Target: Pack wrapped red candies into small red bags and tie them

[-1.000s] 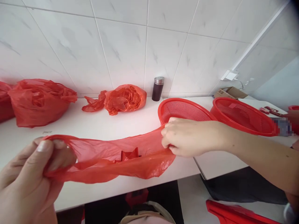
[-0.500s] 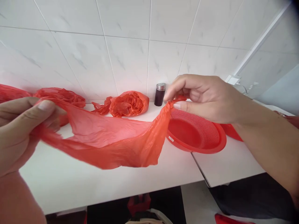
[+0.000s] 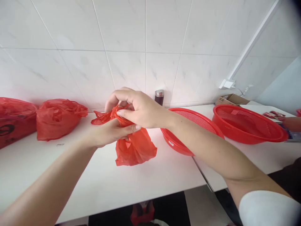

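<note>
1) Red bag (image 3: 142, 146): left of the nearest basket (image 3: 180, 149)
2) Fingers of left hand (image 3: 115, 131) and right hand (image 3: 138, 108) pinch its gathered top
3) Probably light, soft, easily torn; best held by the bunched neck

This looks like a small workroom, though whether it belongs to a shop or a workshop cannot be told. White wall tiles (image 3: 124, 28) rise behind a plain white table (image 3: 94, 179), whose right edge meets a second table (image 3: 246, 160). Full red bags (image 3: 60, 121) stand towards the back left corner, and another plastic bag (image 3: 137, 149) is in the wearer's hands. Large plastic baskets (image 3: 237, 131) stand around the seam and beyond it. Farther right are a cardboard box (image 3: 232, 99), a wall socket (image 3: 227, 83) and another person's hand (image 3: 293, 124) beside small red pieces (image 3: 274, 115).
</note>
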The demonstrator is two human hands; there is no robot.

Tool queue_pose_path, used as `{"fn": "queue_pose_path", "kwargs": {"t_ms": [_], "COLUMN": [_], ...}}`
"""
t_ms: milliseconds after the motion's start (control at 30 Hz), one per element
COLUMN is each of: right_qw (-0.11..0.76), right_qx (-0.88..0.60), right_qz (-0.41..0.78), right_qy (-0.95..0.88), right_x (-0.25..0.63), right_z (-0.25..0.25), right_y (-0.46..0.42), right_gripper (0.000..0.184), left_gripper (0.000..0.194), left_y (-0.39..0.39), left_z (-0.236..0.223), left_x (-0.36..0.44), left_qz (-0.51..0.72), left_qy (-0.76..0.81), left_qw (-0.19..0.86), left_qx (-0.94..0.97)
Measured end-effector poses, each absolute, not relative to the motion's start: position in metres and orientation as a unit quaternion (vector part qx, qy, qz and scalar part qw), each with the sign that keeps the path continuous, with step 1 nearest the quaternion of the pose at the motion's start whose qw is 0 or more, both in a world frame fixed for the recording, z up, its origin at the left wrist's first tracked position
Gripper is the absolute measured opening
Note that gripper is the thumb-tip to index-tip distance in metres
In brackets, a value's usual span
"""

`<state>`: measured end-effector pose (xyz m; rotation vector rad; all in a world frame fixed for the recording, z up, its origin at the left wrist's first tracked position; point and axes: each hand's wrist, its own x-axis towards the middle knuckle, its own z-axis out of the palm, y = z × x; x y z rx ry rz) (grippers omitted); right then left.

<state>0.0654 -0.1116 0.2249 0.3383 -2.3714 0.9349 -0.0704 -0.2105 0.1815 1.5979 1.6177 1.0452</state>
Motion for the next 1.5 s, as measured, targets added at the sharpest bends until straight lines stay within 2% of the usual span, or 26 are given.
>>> {"fn": "queue_pose_path", "kwargs": {"t_ms": [133, 200, 300, 367, 467, 567, 633, 700, 733, 900, 1033, 1100, 1200, 1267, 1367, 1500], "right_qw": [0.333, 0.297, 0.222, 0.252, 0.327, 0.251, 0.253, 0.332, 0.358, 0.331, 0.331, 0.301, 0.280, 0.307, 0.379, 0.409], "right_qx": [0.060, 0.009, -0.002, -0.009, -0.012, 0.067, 0.072, 0.006, -0.034, -0.117, -0.101, -0.099, -0.114, -0.132, -0.157, -0.191], "right_qz": [0.356, 0.385, 0.445, 0.460, 0.470, 0.489, 0.462, 0.446, 0.453, 0.543, 0.636, 0.681, 0.709, 0.693, 0.633, 0.597], "right_qy": [-0.871, -0.874, -0.867, -0.851, -0.820, -0.833, -0.847, -0.831, -0.816, -0.763, -0.690, -0.660, -0.637, -0.639, -0.656, -0.663], "right_x": [0.065, 0.070, 0.078, 0.083, 0.094, 0.099, 0.095, 0.084, 0.077, 0.045, 0.039, 0.042, 0.050, 0.056, 0.065, 0.079], "right_z": [0.202, 0.187, 0.170, 0.166, 0.169, 0.171, 0.166, 0.157, 0.150, 0.112, 0.090, 0.084, 0.082, 0.084, 0.084, 0.062], "right_y": [-0.100, -0.091, -0.087, -0.096, -0.120, -0.137, -0.136, -0.127, -0.120, -0.101, -0.106, -0.107, -0.108, -0.110, -0.117, -0.125], "right_gripper": [0.023, 0.025, 0.014, 0.007, 0.007, 0.009, 0.007, 0.003, 0.009, 0.028, 0.029, 0.024, 0.020, 0.022, 0.020, 0.019], "left_gripper": [0.031, 0.032, 0.032, 0.032, 0.032, 0.026, 0.018, 0.011, 0.008, 0.035, 0.042, 0.044, 0.036, 0.031, 0.037, 0.042], "left_y": [-0.209, -0.211, -0.212, -0.213, -0.216, -0.221, -0.223, -0.222, -0.220, -0.205, -0.194, -0.193, -0.197, -0.203, -0.214, -0.240], "left_z": [0.174, 0.170, 0.163, 0.160, 0.163, 0.169, 0.170, 0.166, 0.162, 0.137, 0.120, 0.114, 0.107, 0.101, 0.086, 0.049], "left_x": [-0.073, -0.080, -0.087, -0.089, -0.091, -0.093, -0.093, -0.092, -0.090, -0.084, -0.086, -0.089, -0.091, -0.091, -0.094, -0.114], "left_qz": [0.431, 0.450, 0.441, 0.437, 0.472, 0.459, 0.413, 0.370, 0.352, 0.330, 0.386, 0.404, 0.413, 0.419, 0.443, 0.518], "left_qy": [0.620, 0.617, 0.619, 0.606, 0.560, 0.548, 0.575, 0.616, 0.638, 0.690, 0.660, 0.666, 0.698, 0.705, 0.708, 0.732], "left_qw": [0.410, 0.418, 0.428, 0.446, 0.473, 0.469, 0.436, 0.366, 0.313, 0.038, -0.063, -0.038, 0.032, 0.091, 0.167, 0.162], "left_qx": [0.512, 0.492, 0.489, 0.493, 0.490, 0.518, 0.556, 0.592, 0.608, 0.643, 0.642, 0.626, 0.584, 0.564, 0.525, 0.412]}}
